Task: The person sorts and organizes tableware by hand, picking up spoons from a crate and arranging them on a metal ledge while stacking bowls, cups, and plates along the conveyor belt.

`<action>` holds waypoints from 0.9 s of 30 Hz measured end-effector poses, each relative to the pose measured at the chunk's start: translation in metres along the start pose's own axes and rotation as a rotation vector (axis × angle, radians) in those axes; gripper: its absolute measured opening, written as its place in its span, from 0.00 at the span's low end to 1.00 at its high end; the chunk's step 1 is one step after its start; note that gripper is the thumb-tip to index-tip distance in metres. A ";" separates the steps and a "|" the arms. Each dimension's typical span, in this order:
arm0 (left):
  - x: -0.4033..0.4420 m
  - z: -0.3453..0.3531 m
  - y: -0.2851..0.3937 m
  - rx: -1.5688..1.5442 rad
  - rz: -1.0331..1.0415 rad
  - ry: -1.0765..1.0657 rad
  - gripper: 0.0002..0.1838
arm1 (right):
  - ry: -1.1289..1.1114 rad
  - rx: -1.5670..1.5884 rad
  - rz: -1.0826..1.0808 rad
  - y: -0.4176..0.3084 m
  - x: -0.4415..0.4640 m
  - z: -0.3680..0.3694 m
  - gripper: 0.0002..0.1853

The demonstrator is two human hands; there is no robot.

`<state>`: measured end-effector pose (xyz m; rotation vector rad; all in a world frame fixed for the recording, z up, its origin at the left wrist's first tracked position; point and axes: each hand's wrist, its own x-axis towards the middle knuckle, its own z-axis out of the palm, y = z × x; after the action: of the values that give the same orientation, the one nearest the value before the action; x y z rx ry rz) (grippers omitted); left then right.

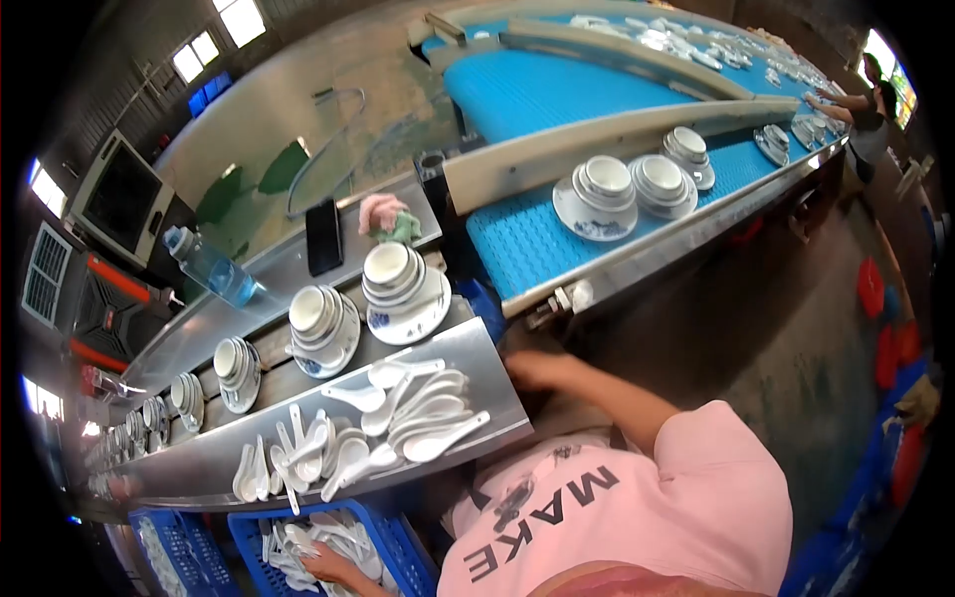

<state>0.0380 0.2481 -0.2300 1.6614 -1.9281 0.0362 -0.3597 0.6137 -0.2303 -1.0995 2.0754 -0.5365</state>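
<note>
My left hand (326, 564) is down in a blue plastic basket (396, 545) of white ceramic spoons, its fingers closed around a spoon (296, 537). My right hand (532, 368) is beside the end of the metal ledge, dark and blurred, so its fingers cannot be made out. A loose pile of white spoons (428, 413) lies on the metal ledge (497, 373) in front of me. Behind it stand stacks of bowls and plates, the nearest being a bowl stack (391, 271) on a patterned plate (418, 316).
A blue conveyor belt (517, 244) carries more bowl stacks (604, 184) to the right. A phone (323, 237), a pink cloth (383, 214) and a water bottle (214, 267) rest on the far metal rail. Another person (870, 119) stands at the belt's far end.
</note>
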 end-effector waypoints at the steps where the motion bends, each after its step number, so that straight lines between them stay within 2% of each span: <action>1: 0.003 0.003 -0.009 -0.011 -0.043 0.012 0.24 | -0.039 0.043 -0.011 -0.007 -0.017 -0.018 0.15; 3: 0.001 -0.026 0.015 -0.063 -0.169 0.012 0.23 | 0.044 0.209 -0.089 -0.017 -0.048 -0.050 0.15; 6: 0.018 0.007 -0.047 -0.241 0.003 0.189 0.23 | 0.291 0.417 -0.202 -0.029 -0.089 -0.097 0.15; 8: 0.020 0.004 -0.047 -0.233 -0.006 0.250 0.22 | 0.389 0.519 -0.066 -0.037 -0.109 -0.133 0.13; 10: 0.010 -0.027 -0.003 -0.268 -0.152 0.164 0.21 | 0.694 0.321 -0.110 -0.009 -0.111 -0.157 0.13; 11: 0.008 -0.033 0.007 -0.359 -0.162 0.169 0.21 | 0.791 0.294 -0.067 -0.001 -0.108 -0.171 0.14; 12: 0.008 -0.039 0.014 -0.451 -0.171 0.184 0.21 | 0.866 0.148 0.067 0.013 -0.104 -0.187 0.15; 13: 0.008 -0.043 0.019 -0.510 -0.194 0.194 0.20 | 0.940 0.046 0.109 0.036 -0.096 -0.202 0.17; 14: 0.009 -0.047 0.024 -0.574 -0.211 0.205 0.20 | 1.025 -0.357 0.019 0.045 -0.094 -0.218 0.20; 15: 0.010 -0.053 0.030 -0.627 -0.245 0.217 0.19 | 1.074 -0.522 0.013 0.069 -0.088 -0.231 0.21; 16: 0.010 -0.058 0.037 -0.687 -0.275 0.227 0.18 | 1.086 -0.482 0.158 0.083 -0.080 -0.241 0.21; 18: 0.011 -0.070 0.047 -0.806 -0.327 0.207 0.16 | 0.962 -0.336 0.283 0.121 -0.068 -0.260 0.22; 20: 0.014 -0.075 0.045 -0.891 -0.315 0.162 0.14 | 0.652 -0.094 0.322 0.140 -0.051 -0.270 0.17; 22: 0.015 -0.081 0.052 -1.012 -0.360 0.147 0.14 | 0.653 -0.277 0.124 0.113 -0.048 -0.260 0.15; 24: 0.014 -0.086 0.060 -1.073 -0.410 0.117 0.16 | 0.636 -0.331 0.042 0.087 -0.045 -0.254 0.13; 27: 0.010 -0.077 0.072 -1.078 -0.409 0.092 0.16 | 0.623 -0.259 0.103 0.070 -0.044 -0.245 0.15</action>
<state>0.0037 0.2848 -0.1366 1.1884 -1.1126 -0.8982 -0.5650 0.6959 -0.0967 -1.0454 2.7910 -0.6275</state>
